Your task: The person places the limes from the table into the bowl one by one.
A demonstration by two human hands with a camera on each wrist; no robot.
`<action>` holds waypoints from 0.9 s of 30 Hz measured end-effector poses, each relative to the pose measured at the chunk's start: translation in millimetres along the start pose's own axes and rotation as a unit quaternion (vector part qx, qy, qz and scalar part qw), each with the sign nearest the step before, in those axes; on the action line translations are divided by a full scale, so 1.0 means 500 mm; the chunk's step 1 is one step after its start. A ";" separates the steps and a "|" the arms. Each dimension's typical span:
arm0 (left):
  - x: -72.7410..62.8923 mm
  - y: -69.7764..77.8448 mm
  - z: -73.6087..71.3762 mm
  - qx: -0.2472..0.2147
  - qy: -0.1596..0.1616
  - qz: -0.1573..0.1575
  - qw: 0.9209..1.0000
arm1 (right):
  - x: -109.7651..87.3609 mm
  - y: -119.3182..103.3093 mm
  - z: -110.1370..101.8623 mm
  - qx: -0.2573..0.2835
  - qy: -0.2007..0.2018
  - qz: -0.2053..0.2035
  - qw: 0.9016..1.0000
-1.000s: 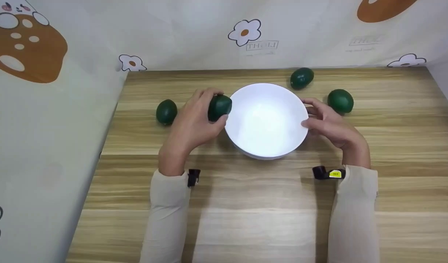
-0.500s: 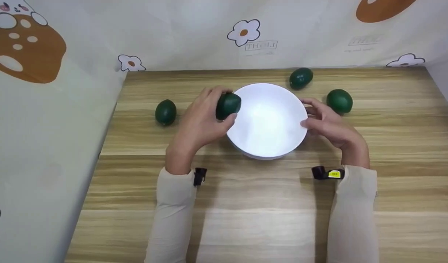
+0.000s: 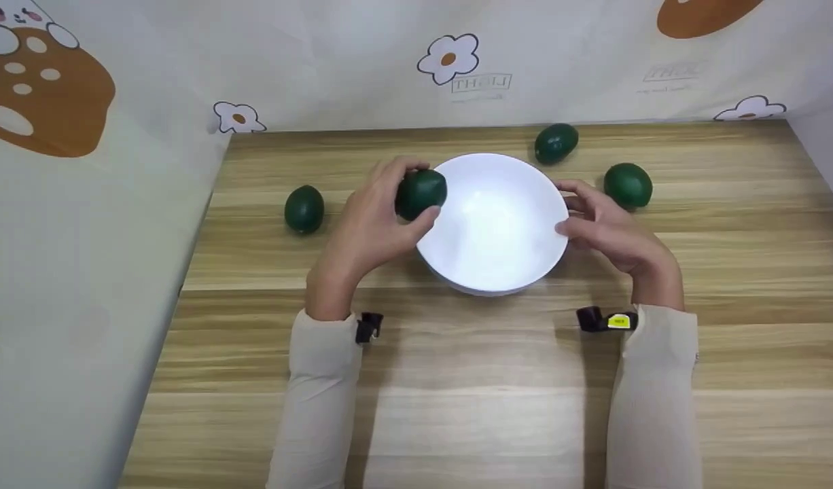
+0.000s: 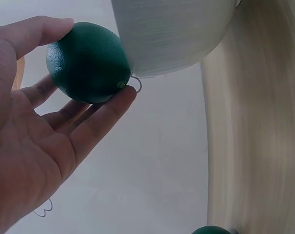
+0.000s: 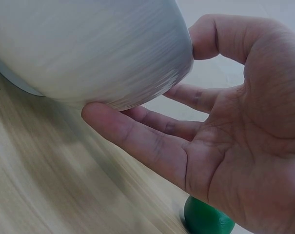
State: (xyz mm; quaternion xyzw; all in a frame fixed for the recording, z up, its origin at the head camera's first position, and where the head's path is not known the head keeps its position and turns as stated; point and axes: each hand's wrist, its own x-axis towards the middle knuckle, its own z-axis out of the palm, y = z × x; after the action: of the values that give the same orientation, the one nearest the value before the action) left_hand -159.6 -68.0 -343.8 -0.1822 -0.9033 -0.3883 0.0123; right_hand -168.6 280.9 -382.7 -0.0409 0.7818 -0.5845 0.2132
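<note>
My left hand [image 3: 372, 224] grips a dark green lime [image 3: 422, 193] at the left rim of a white bowl [image 3: 494, 224]. In the left wrist view, thumb and fingers curve around the glossy lime [image 4: 88, 63], beside the outer wall of the bowl [image 4: 176, 34]. On the opposite side, my right hand [image 3: 613, 231] holds the bowl, thumb at its rim. The right wrist view has the fingers of this hand [image 5: 225, 117] against the underside of the bowl [image 5: 93, 48]. The inside of the bowl shows only white.
Another lime [image 3: 304, 210] lies left of my left hand. Behind the bowl is a lime [image 3: 556, 143], and one more lime [image 3: 628, 185] lies just beyond my right hand. A patterned cloth wall [image 3: 335, 68] borders the wooden table [image 3: 484, 407] at the back and left.
My left hand has carried its lime rightward to the bowl's left rim, then stayed nearly still. The right hand and bowl have kept their place; the head view has shifted slightly.
</note>
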 end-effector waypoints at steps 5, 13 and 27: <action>0.005 -0.002 0.009 -0.014 -0.002 -0.001 1.000 | 0.000 0.001 0.001 0.002 0.000 -0.002 1.000; 0.009 0.005 0.015 -0.026 0.014 0.009 1.000 | -0.001 0.001 0.000 -0.004 0.001 0.001 1.000; 0.026 0.018 0.040 -0.042 0.012 0.023 0.999 | 0.000 0.001 0.001 0.000 0.004 0.002 1.000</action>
State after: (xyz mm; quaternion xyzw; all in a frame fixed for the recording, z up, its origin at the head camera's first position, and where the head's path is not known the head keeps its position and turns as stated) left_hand -166.1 -44.0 -349.3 -0.1991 -0.8816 -0.4273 0.0244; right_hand -168.3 280.7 -383.2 -0.0367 0.7830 -0.5839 0.2112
